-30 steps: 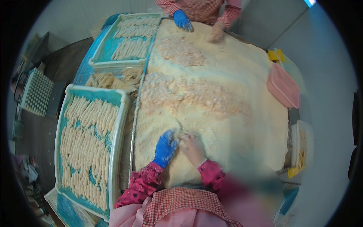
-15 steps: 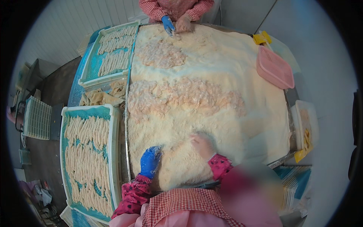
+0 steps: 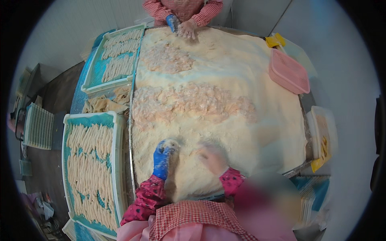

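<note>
My left hand [image 3: 162,158], in a blue glove dusted with crumbs, is closed around a pale crumb-coated piece [image 3: 173,145] just above the breadcrumbs. To its right is my right hand [image 3: 213,159], low over the same crumbs; motion smears its fingers, so their position is unclear. Pale breadcrumbs [image 3: 257,148] cover the table in a thick layer. Beyond my hands, a band of wet, pinkish raw meat pieces [image 3: 201,100] lies across them, with a smaller heap of the same meat [image 3: 167,58] farther off.
On the left stands a white tray [image 3: 119,160] with rows of coated strips [image 3: 90,176]; a similar tray [image 3: 85,86] lies farther back, cloths [image 3: 105,103] between them. A pink basket [image 3: 287,72] and a clear tub [image 3: 321,132] are at right. A co-worker's hands [image 3: 181,27] work opposite.
My left hand has moved slightly away from me and now shows a pale coated piece in its fingers. My right hand stays near its place, now blurred. The co-worker's hands have shifted left.
</note>
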The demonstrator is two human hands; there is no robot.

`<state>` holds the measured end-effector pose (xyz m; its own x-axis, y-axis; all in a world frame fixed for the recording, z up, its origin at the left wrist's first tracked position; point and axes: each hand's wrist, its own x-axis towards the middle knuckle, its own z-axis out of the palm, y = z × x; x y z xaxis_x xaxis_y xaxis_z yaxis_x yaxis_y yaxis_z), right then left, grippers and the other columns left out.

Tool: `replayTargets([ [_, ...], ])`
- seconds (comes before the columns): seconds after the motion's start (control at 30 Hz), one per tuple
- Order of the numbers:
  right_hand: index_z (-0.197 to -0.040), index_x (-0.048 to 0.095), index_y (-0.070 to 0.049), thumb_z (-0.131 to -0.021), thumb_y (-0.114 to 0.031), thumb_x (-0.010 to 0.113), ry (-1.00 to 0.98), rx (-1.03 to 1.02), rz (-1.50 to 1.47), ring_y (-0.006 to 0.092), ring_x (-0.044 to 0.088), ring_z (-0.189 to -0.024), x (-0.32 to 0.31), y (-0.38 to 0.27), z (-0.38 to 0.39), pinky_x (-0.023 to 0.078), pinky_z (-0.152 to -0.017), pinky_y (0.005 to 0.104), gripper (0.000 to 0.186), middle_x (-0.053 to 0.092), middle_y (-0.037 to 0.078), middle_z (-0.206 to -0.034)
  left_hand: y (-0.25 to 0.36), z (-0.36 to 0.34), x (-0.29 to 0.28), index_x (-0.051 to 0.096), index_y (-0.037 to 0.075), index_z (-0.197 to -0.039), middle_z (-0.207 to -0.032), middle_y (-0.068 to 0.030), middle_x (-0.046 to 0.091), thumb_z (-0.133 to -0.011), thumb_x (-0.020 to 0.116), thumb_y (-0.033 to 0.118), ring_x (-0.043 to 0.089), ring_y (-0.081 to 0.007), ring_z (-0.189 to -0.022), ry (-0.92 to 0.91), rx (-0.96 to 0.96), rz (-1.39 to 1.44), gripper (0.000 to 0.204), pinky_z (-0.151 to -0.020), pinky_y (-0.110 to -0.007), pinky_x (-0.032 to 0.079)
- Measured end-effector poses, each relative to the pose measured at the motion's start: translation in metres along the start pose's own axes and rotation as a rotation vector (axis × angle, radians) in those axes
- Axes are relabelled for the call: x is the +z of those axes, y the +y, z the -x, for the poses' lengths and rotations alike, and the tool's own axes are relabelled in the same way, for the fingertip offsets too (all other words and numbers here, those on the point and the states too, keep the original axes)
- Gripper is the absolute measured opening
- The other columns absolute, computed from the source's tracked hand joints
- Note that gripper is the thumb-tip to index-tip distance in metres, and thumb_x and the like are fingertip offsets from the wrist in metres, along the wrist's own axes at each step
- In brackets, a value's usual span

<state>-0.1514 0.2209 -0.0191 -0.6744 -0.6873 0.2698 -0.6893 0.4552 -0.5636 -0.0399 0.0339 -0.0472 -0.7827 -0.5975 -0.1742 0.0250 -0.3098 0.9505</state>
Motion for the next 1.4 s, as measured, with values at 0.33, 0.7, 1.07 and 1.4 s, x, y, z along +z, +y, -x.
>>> replayTargets([
  [0.33, -0.096, 0.066, -0.01, -0.079, -0.019, 0.061, -0.073, 0.217, -0.492, 0.02, 0.056, -0.096, 0.004, -0.055, 0.0, 0.042, -0.088, 0.0339, 0.019, 0.061, 0.004, -0.107, -0.001, 0.03, 0.023, 0.044, 0.001, -0.122, -0.119, -0.0152, 0.052, -0.092, 0.044, 0.028, 0.051, -0.0279, -0.104, -0.048, -0.396, 1.096, 0.04, -0.09, -0.041, 0.043],
  [0.7, -0.131, 0.042, -0.022, -0.091, -0.039, 0.036, -0.134, -0.28, -0.037, 0.0286, 0.019, -0.134, 0.013, -0.095, -0.031, 0.007, -0.107, 0.0527, 0.043, 0.027, 0.009, -0.143, -0.007, 0.059, 0.033, 0.03, 0.011, -0.136, -0.123, -0.0078, 0.05, -0.094, 0.039, 0.021, 0.052, -0.0177, -0.103, -0.127, -0.145, 0.364, 0.044, -0.083, -0.03, 0.045],
  [1.07, -0.136, 0.035, -0.01, -0.093, -0.042, 0.026, 0.059, -0.132, -0.274, 0.0288, 0.02, -0.134, 0.019, -0.089, -0.039, 0.011, -0.109, 0.042, 0.054, 0.025, 0.014, -0.144, 0.041, 0.042, 0.061, 0.019, 0.008, -0.141, -0.144, -0.0083, 0.024, -0.093, 0.037, 0.033, 0.028, -0.0204, -0.13, -0.007, -0.154, 0.539, 0.057, -0.104, -0.038, 0.023],
  [1.4, -0.137, 0.026, 0.001, -0.096, -0.023, 0.029, 0.312, 0.624, -0.591, 0.0226, 0.021, -0.133, 0.015, 0.023, 0.01, 0.014, -0.109, 0.0341, 0.047, 0.025, 0.014, -0.143, 0.004, 0.03, -0.006, 0.059, 0.006, -0.095, -0.073, -0.0178, 0.061, -0.089, 0.046, 0.037, 0.061, -0.0299, -0.061, -0.015, 0.543, -1.259, 0.034, -0.054, -0.036, 0.046],
])
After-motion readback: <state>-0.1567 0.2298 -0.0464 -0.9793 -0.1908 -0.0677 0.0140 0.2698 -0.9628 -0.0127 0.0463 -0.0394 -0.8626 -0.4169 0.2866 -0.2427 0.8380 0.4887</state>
